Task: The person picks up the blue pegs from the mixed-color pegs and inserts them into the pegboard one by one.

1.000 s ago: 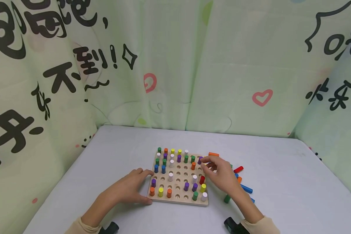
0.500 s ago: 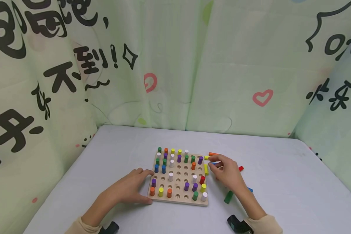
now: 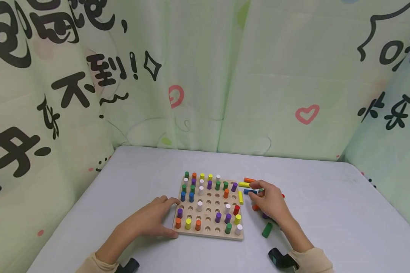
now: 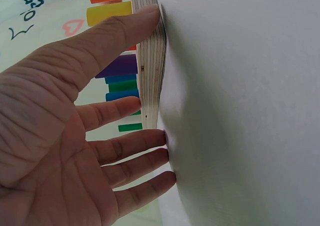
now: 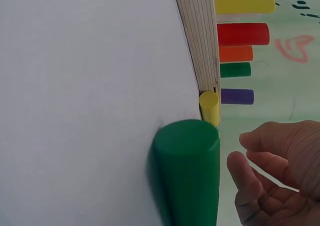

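A wooden pegboard with upright coloured pegs lies on the table. My left hand rests at its left side, index finger and thumb touching the edge; the left wrist view shows the fingers extended along the board's layered edge. Right of the board, my right hand hovers low over loose pegs, fingertips near a blue peg. In the right wrist view the thumb and index finger of the right hand are apart, with nothing visible between them. The hand partly hides the pegs beneath it.
Loose pegs lie around the right hand: orange, yellow and green ones among them. Another yellow peg lies against the board's right edge. A patterned curtain stands behind the white table.
My right hand has let go of a purple peg standing in the board's right column and moved right and slightly down to the loose pegs. The left hand has stayed put.
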`<state>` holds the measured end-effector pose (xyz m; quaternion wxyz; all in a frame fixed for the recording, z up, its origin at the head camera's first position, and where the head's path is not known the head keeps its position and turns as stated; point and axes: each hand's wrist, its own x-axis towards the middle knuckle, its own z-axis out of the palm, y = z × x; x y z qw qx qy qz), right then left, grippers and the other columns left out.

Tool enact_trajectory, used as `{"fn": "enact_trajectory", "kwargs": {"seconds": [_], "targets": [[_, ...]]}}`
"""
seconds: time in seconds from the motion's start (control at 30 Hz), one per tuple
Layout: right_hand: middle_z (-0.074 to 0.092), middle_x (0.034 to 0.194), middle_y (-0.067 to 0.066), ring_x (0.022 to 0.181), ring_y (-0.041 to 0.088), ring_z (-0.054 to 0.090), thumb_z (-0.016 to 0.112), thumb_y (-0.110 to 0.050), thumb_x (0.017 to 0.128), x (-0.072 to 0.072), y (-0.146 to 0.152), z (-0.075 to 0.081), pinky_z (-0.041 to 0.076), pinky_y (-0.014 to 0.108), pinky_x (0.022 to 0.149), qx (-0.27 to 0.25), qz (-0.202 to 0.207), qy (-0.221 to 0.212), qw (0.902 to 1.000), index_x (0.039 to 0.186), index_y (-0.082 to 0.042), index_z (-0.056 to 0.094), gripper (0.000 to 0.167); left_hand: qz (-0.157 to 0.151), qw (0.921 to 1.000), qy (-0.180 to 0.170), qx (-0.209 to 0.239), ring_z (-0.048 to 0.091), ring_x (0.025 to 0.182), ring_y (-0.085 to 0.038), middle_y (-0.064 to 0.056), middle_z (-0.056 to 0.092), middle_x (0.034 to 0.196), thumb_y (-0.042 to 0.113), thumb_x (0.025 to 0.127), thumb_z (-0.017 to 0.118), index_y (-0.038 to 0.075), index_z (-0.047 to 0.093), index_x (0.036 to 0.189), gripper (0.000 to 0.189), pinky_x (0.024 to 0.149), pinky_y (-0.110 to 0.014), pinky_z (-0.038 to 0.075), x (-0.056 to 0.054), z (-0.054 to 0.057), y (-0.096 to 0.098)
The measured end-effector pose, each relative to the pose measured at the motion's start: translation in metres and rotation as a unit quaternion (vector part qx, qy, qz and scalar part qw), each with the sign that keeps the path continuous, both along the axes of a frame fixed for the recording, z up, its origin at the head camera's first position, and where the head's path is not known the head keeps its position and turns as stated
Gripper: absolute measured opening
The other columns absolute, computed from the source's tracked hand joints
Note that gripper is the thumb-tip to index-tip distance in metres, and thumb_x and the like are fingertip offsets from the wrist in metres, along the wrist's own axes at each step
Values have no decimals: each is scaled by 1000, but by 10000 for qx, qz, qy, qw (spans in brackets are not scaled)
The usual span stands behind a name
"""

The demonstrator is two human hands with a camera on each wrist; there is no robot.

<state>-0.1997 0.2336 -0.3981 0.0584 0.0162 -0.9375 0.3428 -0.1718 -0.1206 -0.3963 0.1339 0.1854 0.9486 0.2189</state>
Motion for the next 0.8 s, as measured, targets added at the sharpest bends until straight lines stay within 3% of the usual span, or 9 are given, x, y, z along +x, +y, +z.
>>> {"fn": "enact_trajectory", "kwargs": {"seconds": [0.3,0.8], "targets": [[68,100,13,69,17,52,75,-12,92,-4,4,0,46,23,52,125,34,-225,9997,119,4,66,32,-10,10000,-14,26,57,125,-34,-16,59,134,43,70,94,16,57,139,83,105,-57,49,1,2,0],[72,107,18,71,19,51,72,-4,91,-13,9,-7,47,25,59,325,275,-293,9987,115,3,69,25,-8,10000,-10,-37,58,121,-32,-14,60,130,44,69,94,16,57,139,83,103,-56,51,0,1,0]]}}
